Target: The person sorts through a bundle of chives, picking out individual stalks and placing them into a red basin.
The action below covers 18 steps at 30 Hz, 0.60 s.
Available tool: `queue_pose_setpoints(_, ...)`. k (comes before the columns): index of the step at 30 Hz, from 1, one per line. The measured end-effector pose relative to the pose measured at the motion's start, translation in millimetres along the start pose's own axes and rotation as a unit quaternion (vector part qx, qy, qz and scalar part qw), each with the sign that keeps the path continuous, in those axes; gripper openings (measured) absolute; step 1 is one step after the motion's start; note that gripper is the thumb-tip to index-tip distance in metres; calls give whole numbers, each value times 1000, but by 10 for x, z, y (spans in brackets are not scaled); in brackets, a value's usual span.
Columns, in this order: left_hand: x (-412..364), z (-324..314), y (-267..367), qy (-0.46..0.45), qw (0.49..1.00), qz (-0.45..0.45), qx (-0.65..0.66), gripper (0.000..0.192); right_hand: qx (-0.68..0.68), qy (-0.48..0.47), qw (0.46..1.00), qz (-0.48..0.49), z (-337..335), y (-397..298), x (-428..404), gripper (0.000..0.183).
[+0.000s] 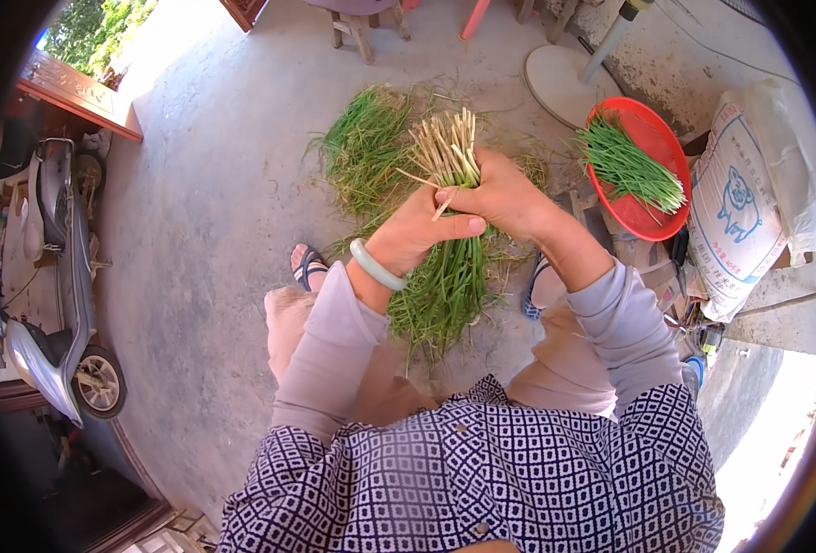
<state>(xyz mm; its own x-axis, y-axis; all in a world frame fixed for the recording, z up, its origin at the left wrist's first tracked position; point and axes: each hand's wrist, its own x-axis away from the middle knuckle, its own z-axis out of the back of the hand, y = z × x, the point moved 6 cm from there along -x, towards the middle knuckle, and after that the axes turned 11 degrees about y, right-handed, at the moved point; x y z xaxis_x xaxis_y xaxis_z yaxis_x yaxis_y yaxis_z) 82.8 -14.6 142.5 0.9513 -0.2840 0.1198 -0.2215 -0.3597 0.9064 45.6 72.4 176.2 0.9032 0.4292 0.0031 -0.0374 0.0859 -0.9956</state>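
Observation:
Both hands grip one bunch of chives (458, 142) in front of my body. Its pale, straw-coloured root ends point away from me, and the green leaves hang down towards me. My left hand (413, 225), with a pale bangle at the wrist, wraps the bunch from the left, thumb lying across it. From the right, my right hand (508, 193) closes around the same stalks, its thumb near the left hand's fingers. A loose pale stalk sticks out between the hands. Beyond them, a heap of untidy green chives (366, 142) lies on the floor.
A red plastic basket (640, 124) at the right holds tidy chives with white ends. Beside it stands a printed white sack (740, 200). A round pedestal base (560, 83) is further off. A scooter (69, 276) stands at the left, a wooden stool (356, 31) at the far side.

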Motion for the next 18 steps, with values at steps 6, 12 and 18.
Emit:
queue_pose_setpoints(6, -55, -11, -170, -24, 999, 34, -8, 44, -12, -18, 996, -87, 10, 52, 39, 44)
queue_pose_setpoints(12, 18, 8, -33, 35, 995, 91, 22, 36, 10, -70, 997, 5, 138, -52, -18, 60)
queue_pose_setpoints(18, 49, 213, -15, 80, 991, 98, 43, 37, 87, -19, 995, -52, 448, -24, 8, 48)
